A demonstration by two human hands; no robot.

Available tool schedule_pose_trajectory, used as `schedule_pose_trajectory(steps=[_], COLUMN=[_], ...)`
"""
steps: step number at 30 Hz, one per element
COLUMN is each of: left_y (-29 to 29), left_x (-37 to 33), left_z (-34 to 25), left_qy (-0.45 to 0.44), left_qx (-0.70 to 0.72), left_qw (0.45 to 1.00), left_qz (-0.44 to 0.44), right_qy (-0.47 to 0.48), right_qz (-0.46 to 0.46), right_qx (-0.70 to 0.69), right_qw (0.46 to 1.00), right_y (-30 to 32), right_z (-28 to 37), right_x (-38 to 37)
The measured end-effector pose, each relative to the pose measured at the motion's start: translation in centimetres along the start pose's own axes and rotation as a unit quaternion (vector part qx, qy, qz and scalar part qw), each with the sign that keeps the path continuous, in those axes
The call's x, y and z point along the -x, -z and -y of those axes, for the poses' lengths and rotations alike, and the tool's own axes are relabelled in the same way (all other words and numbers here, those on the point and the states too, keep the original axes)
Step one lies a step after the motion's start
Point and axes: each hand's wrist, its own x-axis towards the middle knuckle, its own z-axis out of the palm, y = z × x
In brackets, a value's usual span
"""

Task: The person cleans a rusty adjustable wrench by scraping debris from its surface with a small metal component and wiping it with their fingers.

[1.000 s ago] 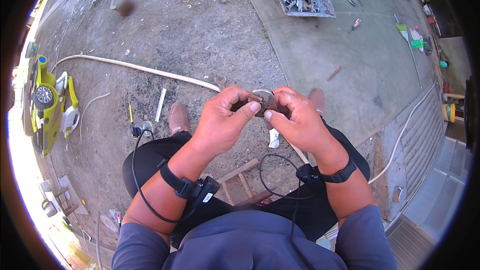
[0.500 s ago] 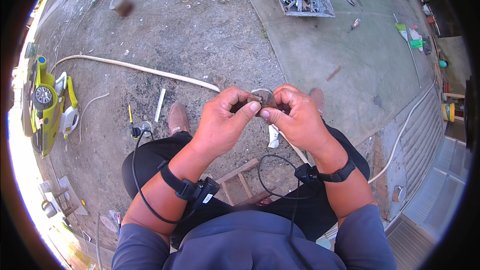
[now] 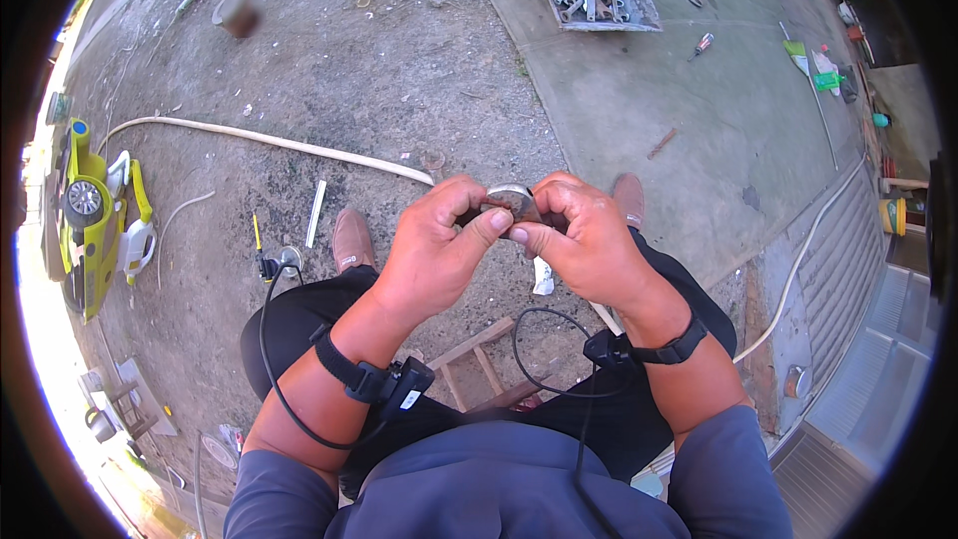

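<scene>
A small rusty metal part [image 3: 513,201] with a shiny rounded rim is held between both hands above the ground, in front of my knees. My left hand [image 3: 439,250] pinches its left side, with the thumb pressed on the near face. From the right, my right hand [image 3: 591,245] grips it with thumb and curled fingers. The two thumb tips almost meet at its lower edge. My fingers cover much of the part, so its exact kind cannot be made out.
A metal tray [image 3: 624,18] of wrenches lies at the far right, with a screwdriver [image 3: 704,45] nearby. A yellow-green wheeled machine [image 3: 90,220] stands at left. A pale hose [image 3: 289,142] crosses the ground. Between my legs is a small wooden frame [image 3: 481,354]. Cables hang from both wrist straps.
The metal part has turned slightly in my fingers, so its shiny rim sits differently and more of its face shows. Both hands keep their hold; the whole view has shifted a little.
</scene>
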Motion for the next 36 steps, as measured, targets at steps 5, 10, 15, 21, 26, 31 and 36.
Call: schedule_pose_trajectory(steps=[5, 10, 15, 21, 26, 31, 36], left_y=[0.4, 0.2, 0.0, 0.1, 0.1, 0.2, 0.3], left_x=[0.0, 0.0, -0.1, 0.0, 0.1, 0.1, 0.2], left_z=[-1.0, -0.3, 0.4, -0.1, -0.3, -0.5, -1.1], left_qy=[-0.005, 0.019, 0.001, 0.02, 0.022, 0.028, 0.024], left_qx=[-0.033, 0.0, -0.01, -0.005, 0.012, 0.008, -0.004], left_qw=[0.999, 1.0, 1.0, 1.0, 1.0, 1.0, 0.999], left_qz=[0.006, -0.01, -0.022, -0.014, -0.011, -0.005, -0.023], right_qy=[-0.006, -0.034, -0.083, -0.055, -0.01, -0.047, -0.115], right_qz=[0.004, -0.005, -0.004, -0.009, -0.007, 0.017, 0.086], right_qx=[-0.03, -0.06, -0.079, -0.036, -0.008, -0.072, -0.165], right_qw=[1.0, 0.998, 0.993, 0.998, 1.0, 0.996, 0.976], right_y=[-0.1, -0.3, -0.1, 0.0, 0.1, 0.1, 0.2], right_z=[0.2, 0.5, 0.2, 0.4, 0.2, 0.2, 0.5], right_x=[0.1, 0.0, -0.2, -0.1, -0.1, -0.2, -0.1])
